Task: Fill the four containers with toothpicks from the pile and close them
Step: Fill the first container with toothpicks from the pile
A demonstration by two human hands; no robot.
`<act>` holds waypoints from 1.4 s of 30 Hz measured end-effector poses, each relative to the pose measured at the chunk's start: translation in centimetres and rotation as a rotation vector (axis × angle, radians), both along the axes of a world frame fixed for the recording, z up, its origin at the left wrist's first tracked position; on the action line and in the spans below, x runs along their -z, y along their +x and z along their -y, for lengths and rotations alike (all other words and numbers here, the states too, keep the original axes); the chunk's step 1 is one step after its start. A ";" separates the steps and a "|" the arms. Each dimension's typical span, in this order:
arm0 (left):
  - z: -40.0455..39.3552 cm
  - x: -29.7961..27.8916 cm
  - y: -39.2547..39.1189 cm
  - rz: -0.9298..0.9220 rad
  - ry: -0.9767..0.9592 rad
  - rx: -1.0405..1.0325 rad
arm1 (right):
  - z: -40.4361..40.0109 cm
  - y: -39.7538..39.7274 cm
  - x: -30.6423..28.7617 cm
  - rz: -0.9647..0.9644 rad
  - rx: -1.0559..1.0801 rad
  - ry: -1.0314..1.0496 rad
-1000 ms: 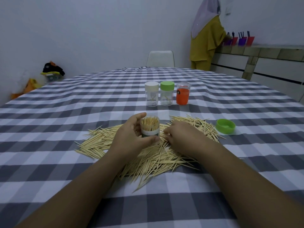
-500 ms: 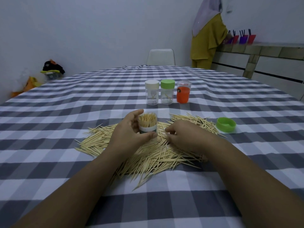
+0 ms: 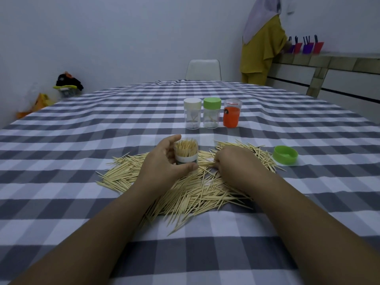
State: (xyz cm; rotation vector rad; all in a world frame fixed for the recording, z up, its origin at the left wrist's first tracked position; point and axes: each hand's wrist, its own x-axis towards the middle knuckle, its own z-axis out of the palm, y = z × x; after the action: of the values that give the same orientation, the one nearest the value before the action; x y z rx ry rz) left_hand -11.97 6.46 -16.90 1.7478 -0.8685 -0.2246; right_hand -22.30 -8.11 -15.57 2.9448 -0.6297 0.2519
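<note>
A table under a grey-and-white checked cloth [image 3: 82, 140] fills most of the view, and everything below is placed against the pile of toothpicks [image 3: 185, 192] spread across its middle. A white chair [image 3: 203, 69] stands at the table's far end, well beyond the pile, and a person in yellow clothing [image 3: 261, 50] stands further back to the right of it, at a counter.

The left hand [image 3: 162, 167] sits at the pile's far left part, thumb and fingers curled round an open clear jar [image 3: 186, 152] that stands upright and is packed with toothpicks. The right hand [image 3: 236, 163] rests on the pile just right of that jar, fingers curled down among the toothpicks; whether it actually has any pinched cannot be told.

Beyond the pile, three more jars stand in a row: one with a white lid [image 3: 192, 115], one with a green lid [image 3: 211, 114], and an orange jar [image 3: 232, 116], the first two nearly empty. A loose green lid [image 3: 285, 155] lies on the cloth just past the pile's right edge.
</note>
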 end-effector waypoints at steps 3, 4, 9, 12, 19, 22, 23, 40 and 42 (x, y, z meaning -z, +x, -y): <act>0.0 -0.1 -0.1 0.001 0.003 0.007 | -0.2 0.2 0.5 0.030 -0.012 0.091; 0.0 0.0 -0.2 0.001 0.002 0.008 | -0.4 0.4 0.6 0.034 -0.023 0.096; 0.1 0.1 -0.1 -0.010 -0.003 0.015 | -0.6 0.3 0.1 -0.009 0.014 0.068; 0.1 0.1 -0.1 -0.007 -0.003 0.016 | -0.5 0.4 -0.4 -0.006 0.067 0.145; 0.1 0.0 -0.3 -0.028 -0.011 0.033 | -0.3 0.0 -1.4 0.499 0.066 0.819; 0.1 0.1 -0.6 -0.039 -0.020 0.048 | -0.9 0.0 -1.9 0.757 -0.019 1.198; 0.1 0.1 -0.7 -0.039 -0.018 0.053 | -1.0 0.0 -2.1 0.847 -0.047 1.282; 0.3 0.3 -0.8 -0.038 -0.023 0.076 | -3.0 0.0 -2.0 0.814 -0.102 1.166; 0.3 0.3 -0.8 -0.036 -0.023 0.077 | -3.0 0.0 -2.0 0.808 -0.107 1.139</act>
State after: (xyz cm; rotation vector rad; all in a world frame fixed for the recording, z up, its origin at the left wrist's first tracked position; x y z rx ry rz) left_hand -12.78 6.20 -17.23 1.6860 -0.9100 -0.2951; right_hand -22.34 -5.12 -13.57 3.8673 -0.9080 1.6351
